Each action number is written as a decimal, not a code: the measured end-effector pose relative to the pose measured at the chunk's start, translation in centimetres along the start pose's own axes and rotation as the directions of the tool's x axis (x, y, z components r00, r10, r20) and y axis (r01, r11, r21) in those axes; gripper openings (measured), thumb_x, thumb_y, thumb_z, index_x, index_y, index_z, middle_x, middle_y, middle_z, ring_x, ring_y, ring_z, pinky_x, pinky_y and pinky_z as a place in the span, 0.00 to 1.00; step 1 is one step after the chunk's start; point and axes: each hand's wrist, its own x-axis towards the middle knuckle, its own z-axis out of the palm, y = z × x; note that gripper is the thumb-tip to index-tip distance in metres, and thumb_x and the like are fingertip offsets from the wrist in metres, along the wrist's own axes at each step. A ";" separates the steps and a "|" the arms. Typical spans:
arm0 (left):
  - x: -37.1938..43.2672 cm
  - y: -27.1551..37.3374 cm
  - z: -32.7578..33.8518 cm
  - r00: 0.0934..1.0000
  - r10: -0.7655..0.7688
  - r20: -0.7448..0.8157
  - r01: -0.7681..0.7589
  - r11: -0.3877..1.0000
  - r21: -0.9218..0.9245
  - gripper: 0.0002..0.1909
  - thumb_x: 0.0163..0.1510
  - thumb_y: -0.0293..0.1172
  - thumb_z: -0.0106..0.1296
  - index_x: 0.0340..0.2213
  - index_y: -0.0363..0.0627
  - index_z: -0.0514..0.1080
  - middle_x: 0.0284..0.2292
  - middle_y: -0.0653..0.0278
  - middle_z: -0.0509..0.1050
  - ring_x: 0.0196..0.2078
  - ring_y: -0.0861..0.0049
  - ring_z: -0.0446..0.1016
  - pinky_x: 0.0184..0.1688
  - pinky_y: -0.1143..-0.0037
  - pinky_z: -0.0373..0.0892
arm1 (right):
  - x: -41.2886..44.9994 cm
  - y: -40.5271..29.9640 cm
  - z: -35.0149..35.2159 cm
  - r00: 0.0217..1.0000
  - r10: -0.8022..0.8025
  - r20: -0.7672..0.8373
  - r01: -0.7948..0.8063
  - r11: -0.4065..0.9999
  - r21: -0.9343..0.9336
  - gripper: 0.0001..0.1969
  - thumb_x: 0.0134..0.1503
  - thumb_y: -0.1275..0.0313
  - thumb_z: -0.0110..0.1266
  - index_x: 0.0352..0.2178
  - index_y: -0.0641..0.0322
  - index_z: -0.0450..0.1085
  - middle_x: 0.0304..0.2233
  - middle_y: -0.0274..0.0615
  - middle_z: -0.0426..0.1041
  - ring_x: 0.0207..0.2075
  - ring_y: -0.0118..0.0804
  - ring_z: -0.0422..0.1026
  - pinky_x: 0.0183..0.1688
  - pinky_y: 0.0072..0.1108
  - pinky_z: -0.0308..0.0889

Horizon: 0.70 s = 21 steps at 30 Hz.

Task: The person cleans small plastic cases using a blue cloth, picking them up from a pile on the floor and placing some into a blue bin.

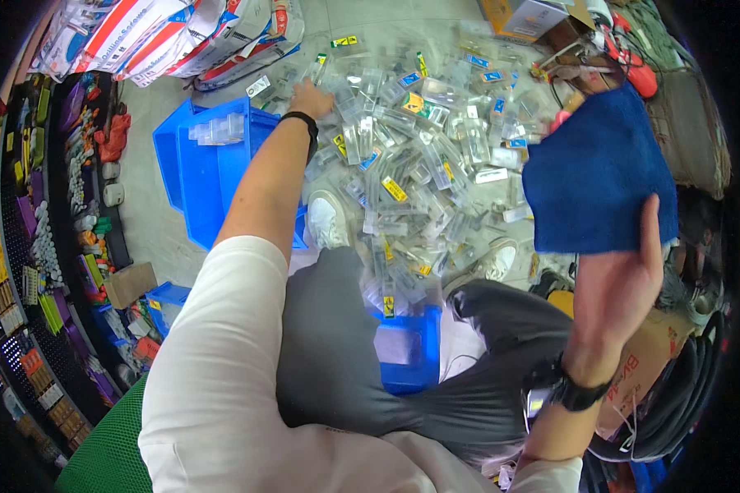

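My left hand [313, 100] is stretched out over the far left edge of a heap of clear plastic boxes [401, 129] on the floor. Its fingers are blurred among the boxes, and I cannot tell whether they grip one. On the right, a dark blue cloth [598, 179] is held up in my right hand [616, 296], thumb on its near face and the fingers hidden behind it. Many of the boxes carry yellow, blue or green labels. Left of the heap stand blue plastic bins [213, 179], one with several clear boxes [219, 129] inside.
Another blue bin [410, 370] sits between my legs. My white shoes [328, 219] border the heap. Printed sacks [160, 37] lie at the far left, beyond a pegboard shelf [37, 246] of small goods. A cardboard box [527, 18] and black cable coil [672, 407] are on the right.
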 end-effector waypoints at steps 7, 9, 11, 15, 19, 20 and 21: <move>3.1 -3.8 2.7 0.985 0.125 0.119 -0.140 0.982 0.129 0.37 0.47 0.58 0.36 0.54 0.53 0.49 0.56 0.48 0.41 0.57 0.47 0.44 0.56 0.59 0.46 | 1.0 -1.1 -3.1 0.961 0.149 0.232 -0.147 0.989 -0.025 0.18 0.57 0.69 0.38 0.46 0.70 0.58 0.50 0.49 0.60 0.52 0.39 0.58 0.55 0.32 0.49; 2.3 -2.9 1.9 0.983 0.024 0.180 -0.048 0.990 0.130 0.36 0.48 0.59 0.32 0.53 0.51 0.53 0.56 0.48 0.41 0.57 0.48 0.45 0.55 0.59 0.48 | 1.3 -1.2 -3.0 0.960 0.170 0.223 -0.170 0.985 -0.019 0.18 0.57 0.70 0.38 0.46 0.70 0.58 0.50 0.49 0.60 0.52 0.40 0.58 0.55 0.32 0.49; 1.8 -2.9 1.7 0.995 -0.012 0.104 0.000 0.994 0.108 0.35 0.48 0.59 0.34 0.51 0.49 0.56 0.55 0.47 0.45 0.56 0.48 0.47 0.55 0.62 0.49 | 1.4 -0.9 -2.8 0.960 0.170 0.224 -0.171 0.985 -0.013 0.18 0.57 0.70 0.37 0.46 0.71 0.58 0.50 0.49 0.60 0.52 0.40 0.58 0.55 0.32 0.49; 1.7 -2.3 0.4 0.977 -0.171 0.125 0.153 0.978 0.142 0.34 0.47 0.56 0.38 0.49 0.43 0.59 0.52 0.48 0.54 0.54 0.53 0.52 0.54 0.64 0.52 | 1.5 -0.5 -2.1 0.966 0.180 0.187 -0.180 0.984 -0.018 0.18 0.58 0.69 0.36 0.47 0.71 0.58 0.50 0.49 0.59 0.53 0.39 0.57 0.55 0.32 0.48; 0.9 -0.9 -0.5 0.998 -0.001 0.070 -0.023 0.939 0.342 0.32 0.46 0.53 0.40 0.47 0.42 0.61 0.49 0.49 0.60 0.53 0.60 0.56 0.51 0.64 0.55 | 1.9 -0.1 -1.3 0.984 0.161 0.080 -0.160 0.987 -0.023 0.19 0.58 0.68 0.36 0.47 0.71 0.57 0.51 0.48 0.58 0.53 0.39 0.57 0.56 0.33 0.48; 1.2 -0.7 -0.6 0.997 0.000 0.072 -0.024 0.941 0.337 0.32 0.46 0.53 0.40 0.47 0.42 0.61 0.49 0.49 0.60 0.53 0.60 0.56 0.51 0.64 0.55 | 2.1 -0.1 -1.5 0.974 0.175 0.145 -0.174 0.985 -0.019 0.19 0.58 0.68 0.36 0.47 0.70 0.57 0.51 0.48 0.58 0.53 0.39 0.57 0.56 0.33 0.48; 1.7 -0.9 -0.8 0.998 0.043 0.051 -0.056 0.954 0.295 0.32 0.46 0.53 0.39 0.46 0.41 0.62 0.48 0.49 0.61 0.52 0.58 0.58 0.51 0.65 0.56 | 2.2 -0.1 -1.6 0.960 0.190 0.208 -0.191 0.982 -0.015 0.19 0.58 0.68 0.36 0.47 0.70 0.57 0.51 0.48 0.58 0.53 0.39 0.56 0.56 0.33 0.47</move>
